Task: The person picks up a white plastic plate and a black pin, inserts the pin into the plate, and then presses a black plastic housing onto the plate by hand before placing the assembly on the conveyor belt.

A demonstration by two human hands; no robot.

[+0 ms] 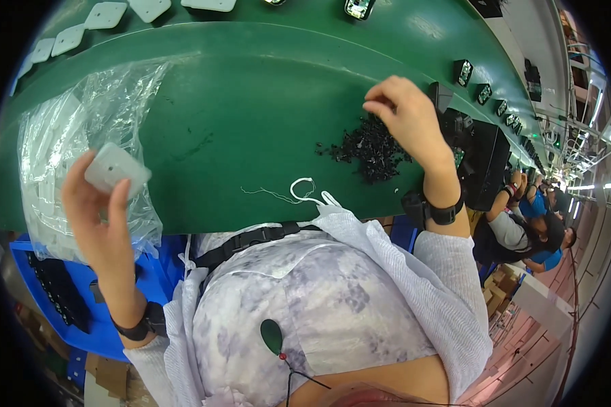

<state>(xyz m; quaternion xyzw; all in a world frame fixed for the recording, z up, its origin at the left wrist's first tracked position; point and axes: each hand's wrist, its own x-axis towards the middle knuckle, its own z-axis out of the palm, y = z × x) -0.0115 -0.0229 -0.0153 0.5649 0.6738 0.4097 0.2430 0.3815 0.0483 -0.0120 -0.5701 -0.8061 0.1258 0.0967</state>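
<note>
My left hand [96, 220] grips a white square plastic cover [117, 169] with rounded corners, its edge between thumb and fingers. Behind the cover lies a clear plastic bag [47, 152] with more white pieces inside. My right hand [413, 125] is raised at the far edge of a pile of small black parts [370, 150]. Its thumb and fingers are bent together in a pinch; whatever is between them is too small to make out.
Black boxes [492, 159] stand right of the pile. White covers [105, 15] and black housings with circuit boards [462, 72] line the green bench's [251, 108] far side. A blue bin [102, 332] sits below at left. Other people [536, 234] sit along the right.
</note>
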